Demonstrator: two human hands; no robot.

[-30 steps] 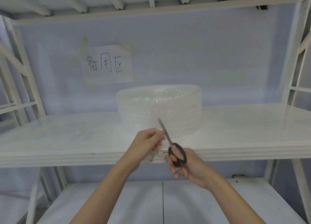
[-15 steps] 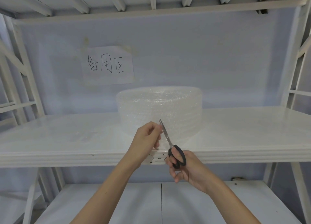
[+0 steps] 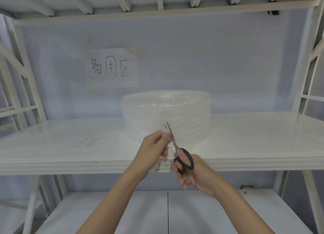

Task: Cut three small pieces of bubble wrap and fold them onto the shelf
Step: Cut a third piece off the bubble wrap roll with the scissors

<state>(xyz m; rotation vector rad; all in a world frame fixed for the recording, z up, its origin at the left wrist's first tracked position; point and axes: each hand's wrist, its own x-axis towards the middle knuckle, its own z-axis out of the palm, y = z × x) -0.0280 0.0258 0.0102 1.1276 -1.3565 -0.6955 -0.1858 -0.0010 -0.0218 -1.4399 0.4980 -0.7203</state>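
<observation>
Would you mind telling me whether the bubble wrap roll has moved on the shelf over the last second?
No. The bubble wrap roll sits below the paper sign, as before.

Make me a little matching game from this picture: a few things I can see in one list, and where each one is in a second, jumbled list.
Things:
1. scissors
2. bubble wrap roll
3. paper sign
4. loose strip of bubble wrap

Places:
A. stuck on the back wall
B. pinched in the left hand
C. gripped in the right hand
D. standing on the shelf

Pairs: 1-C, 2-D, 3-A, 4-B
</observation>
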